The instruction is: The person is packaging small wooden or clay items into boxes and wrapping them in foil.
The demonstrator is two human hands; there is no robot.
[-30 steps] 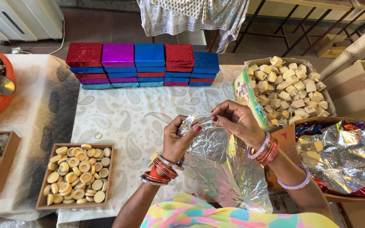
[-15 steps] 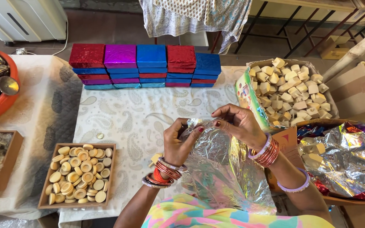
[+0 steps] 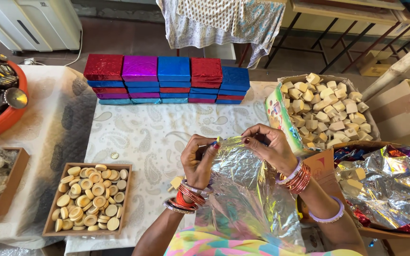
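- Since half a second ago, the two hands have been kept close together at the top edge of the shiny sheet; little else has been moved.
- One shiny silver foil sheet is held up in front of the person, over the near edge of the table.
- The top edge of the foil is pinched by the left hand, with fingers closed tight on it.
- The same edge is pinched by the right hand, just beside the left one.
- Five stacks of bright boxes are lined up at the far side of the table: red, purple, blue, red, blue on top.
- One wooden tray full of round tan discs is set at the near left. The discs are too many to be counted.
- One cardboard box heaped with pale cubes is placed to the right, near the right hand.
- One small tan cube is seen just beside the left wrist.
- One small coin-like disc is left alone on the cloth.
- One orange bowl is seen at the far left edge.
- More crumpled foil is piled in a box at the right.
- Open cloth is left between the boxes and the hands.
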